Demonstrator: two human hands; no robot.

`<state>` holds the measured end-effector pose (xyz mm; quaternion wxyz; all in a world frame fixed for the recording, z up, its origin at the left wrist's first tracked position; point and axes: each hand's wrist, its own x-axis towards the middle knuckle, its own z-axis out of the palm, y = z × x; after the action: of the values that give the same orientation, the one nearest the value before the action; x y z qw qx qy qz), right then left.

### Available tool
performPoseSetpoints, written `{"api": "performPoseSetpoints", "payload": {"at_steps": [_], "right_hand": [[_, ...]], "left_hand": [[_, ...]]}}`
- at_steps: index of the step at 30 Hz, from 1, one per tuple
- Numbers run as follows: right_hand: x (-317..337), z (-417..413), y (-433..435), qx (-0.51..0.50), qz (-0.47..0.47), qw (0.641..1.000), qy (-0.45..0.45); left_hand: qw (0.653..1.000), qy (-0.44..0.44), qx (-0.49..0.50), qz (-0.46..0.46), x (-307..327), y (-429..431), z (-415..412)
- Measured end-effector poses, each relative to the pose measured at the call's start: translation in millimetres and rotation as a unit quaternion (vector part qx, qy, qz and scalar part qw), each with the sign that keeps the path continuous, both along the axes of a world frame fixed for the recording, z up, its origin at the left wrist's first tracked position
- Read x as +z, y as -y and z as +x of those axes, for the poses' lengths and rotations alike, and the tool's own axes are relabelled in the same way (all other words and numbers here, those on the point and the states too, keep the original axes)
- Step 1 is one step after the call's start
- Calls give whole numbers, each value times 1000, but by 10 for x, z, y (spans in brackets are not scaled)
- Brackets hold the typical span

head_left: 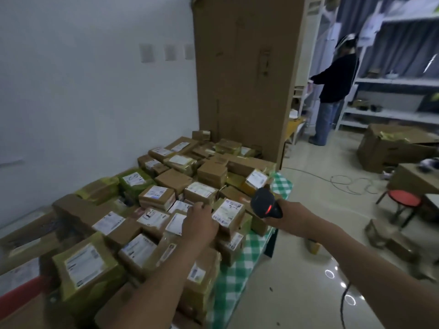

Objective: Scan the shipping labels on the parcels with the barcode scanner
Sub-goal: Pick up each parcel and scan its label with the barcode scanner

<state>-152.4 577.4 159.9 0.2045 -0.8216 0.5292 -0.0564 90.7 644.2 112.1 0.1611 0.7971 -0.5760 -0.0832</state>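
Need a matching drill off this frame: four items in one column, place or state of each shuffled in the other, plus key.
Column 1
1. barcode scanner
2. left hand
3. stool
4. tall cardboard box

Column 2
A. stands upright behind the pile of parcels
B. held in the right hand, red light showing
C. touches parcels in the middle of the pile
D. on the floor to the right, red seat

Pairs: 1-B, 2-C, 3-D, 4-A
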Motion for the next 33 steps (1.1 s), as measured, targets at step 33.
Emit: {"api": "performPoseSetpoints", "payload": {"at_steps": [33], "right_hand": [[-661,-941,5529,179,35,983,-30]], "left_hand": [[973,47,164,152,-1365,4126,-1246]]}}
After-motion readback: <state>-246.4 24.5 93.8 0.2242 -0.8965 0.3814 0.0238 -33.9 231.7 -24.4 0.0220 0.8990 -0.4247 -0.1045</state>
